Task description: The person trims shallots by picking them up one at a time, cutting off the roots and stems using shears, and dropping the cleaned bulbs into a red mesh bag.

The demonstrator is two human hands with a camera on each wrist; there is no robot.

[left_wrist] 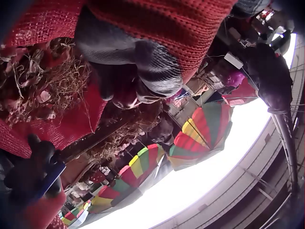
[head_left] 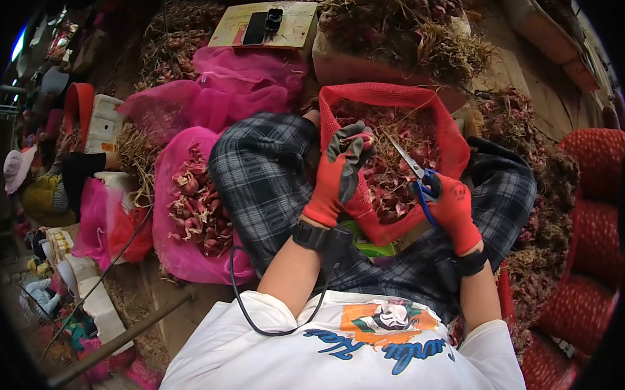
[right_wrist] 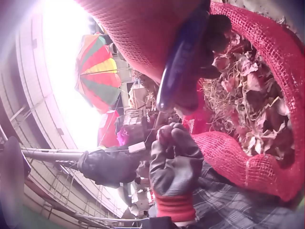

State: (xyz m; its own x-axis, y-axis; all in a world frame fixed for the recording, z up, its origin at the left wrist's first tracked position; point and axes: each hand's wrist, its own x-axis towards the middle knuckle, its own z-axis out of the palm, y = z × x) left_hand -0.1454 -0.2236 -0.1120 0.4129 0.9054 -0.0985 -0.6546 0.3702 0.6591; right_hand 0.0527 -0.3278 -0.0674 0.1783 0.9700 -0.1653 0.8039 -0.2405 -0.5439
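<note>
My left hand (head_left: 336,175), in a red glove with a grey palm, is raised over the near left side of a red mesh bag (head_left: 453,135). Its curled fingers pinch a small reddish shallot (right_wrist: 165,135), mostly covered by the glove. My right hand (head_left: 457,214), gloved in red, grips blue-handled scissors (head_left: 406,157) by the loops. Their blades point up and left over the bag, apart from the left hand. Inside the bag lie dry skins, roots and trimmings (head_left: 396,188). Both hands are above my crossed legs.
To the left, a pink mesh bag (head_left: 166,182) holds a heap of shallots (head_left: 199,200). A box (head_left: 226,25) with a phone (head_left: 255,29) on it stands ahead. Dried shallot bunches (head_left: 431,43) are piled beyond the red bag. Full red sacks (head_left: 597,228) stand at right.
</note>
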